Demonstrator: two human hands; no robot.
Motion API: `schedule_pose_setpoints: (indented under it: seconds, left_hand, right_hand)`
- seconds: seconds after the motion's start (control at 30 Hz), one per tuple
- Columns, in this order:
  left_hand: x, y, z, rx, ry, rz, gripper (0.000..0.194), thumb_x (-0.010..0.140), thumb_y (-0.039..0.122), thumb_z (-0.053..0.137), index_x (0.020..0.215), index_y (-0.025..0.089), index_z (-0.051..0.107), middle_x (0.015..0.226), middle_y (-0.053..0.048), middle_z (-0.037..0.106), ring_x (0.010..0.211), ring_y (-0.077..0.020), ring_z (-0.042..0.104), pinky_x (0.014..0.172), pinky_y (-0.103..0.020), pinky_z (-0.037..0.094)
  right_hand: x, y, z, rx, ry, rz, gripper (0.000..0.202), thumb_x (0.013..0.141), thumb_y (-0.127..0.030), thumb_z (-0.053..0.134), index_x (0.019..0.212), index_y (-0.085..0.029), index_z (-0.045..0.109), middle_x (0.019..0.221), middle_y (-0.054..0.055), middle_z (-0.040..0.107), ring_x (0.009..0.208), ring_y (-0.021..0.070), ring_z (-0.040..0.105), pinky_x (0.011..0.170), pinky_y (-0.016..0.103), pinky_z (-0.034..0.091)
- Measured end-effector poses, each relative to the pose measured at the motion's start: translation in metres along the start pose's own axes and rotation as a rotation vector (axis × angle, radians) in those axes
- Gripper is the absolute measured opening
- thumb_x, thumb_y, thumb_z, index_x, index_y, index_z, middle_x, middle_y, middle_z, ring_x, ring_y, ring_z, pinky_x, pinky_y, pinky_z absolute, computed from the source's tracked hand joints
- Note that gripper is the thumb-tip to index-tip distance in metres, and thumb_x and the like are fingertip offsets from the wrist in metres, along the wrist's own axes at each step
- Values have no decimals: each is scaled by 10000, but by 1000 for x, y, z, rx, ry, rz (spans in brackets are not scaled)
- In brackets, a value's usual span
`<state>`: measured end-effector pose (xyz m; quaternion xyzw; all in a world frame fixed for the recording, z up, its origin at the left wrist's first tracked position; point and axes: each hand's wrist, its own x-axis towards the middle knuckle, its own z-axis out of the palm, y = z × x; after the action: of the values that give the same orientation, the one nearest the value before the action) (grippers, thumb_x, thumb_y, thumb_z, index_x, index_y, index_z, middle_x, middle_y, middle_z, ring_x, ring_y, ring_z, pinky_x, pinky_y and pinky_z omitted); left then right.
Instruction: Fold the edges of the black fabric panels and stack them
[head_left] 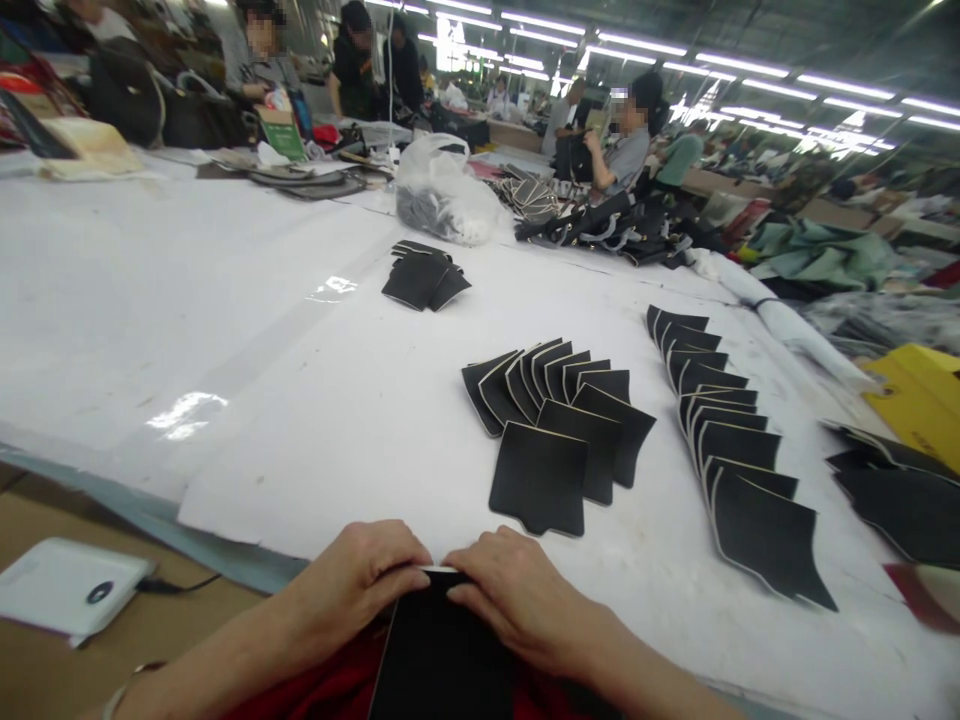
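Close to my body, a flat black leather piece with a pale top edge is held between both hands. My left hand pinches the left end of that edge between thumb and fingers. On the right end, my right hand grips the same edge, its thumb on the near face. Just beyond my hands a fan of similar black leather pieces overlaps on the white table. To the right runs a long row of overlapping black pieces. A smaller stack of black pieces lies farther back.
A white device with a cable sits at lower left below the table edge. Across the back are a clear plastic bag, a heap of black straps and several people. At right are a white roll and a yellow object.
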<state>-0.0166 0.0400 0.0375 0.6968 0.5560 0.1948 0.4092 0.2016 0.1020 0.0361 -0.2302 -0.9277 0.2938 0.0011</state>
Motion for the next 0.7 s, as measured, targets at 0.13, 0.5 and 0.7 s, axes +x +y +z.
schedule_pose_setpoints:
  seconds: [0.13,0.5,0.7]
  left_hand:
    - [1,6,0,39,12,51,236,923,272,502,868,198,719,789,-17,672,758,-150,606,699,-227,400]
    - [-1,3,6,-80,142,-100,253,896,292,516,706,188,646,699,13,634,676,-137,569,635,-232,374]
    - [8,-1,-4,-172,126,-74,226,904,365,543,822,201,675,737,11,601,712,-147,539,658,-238,387]
  right_hand:
    - [15,-8,1,-131,-4,-58,232,1008,-286,416,874,-183,575,822,35,685,722,163,595,713,289,365]
    - [-27,24,1,-114,3,65,242,1002,-238,381,807,-196,518,740,13,625,663,148,554,618,277,317]
    - [-29,34,5,-85,174,27,322,1012,-251,316,762,-196,512,684,11,589,615,152,521,612,277,325]
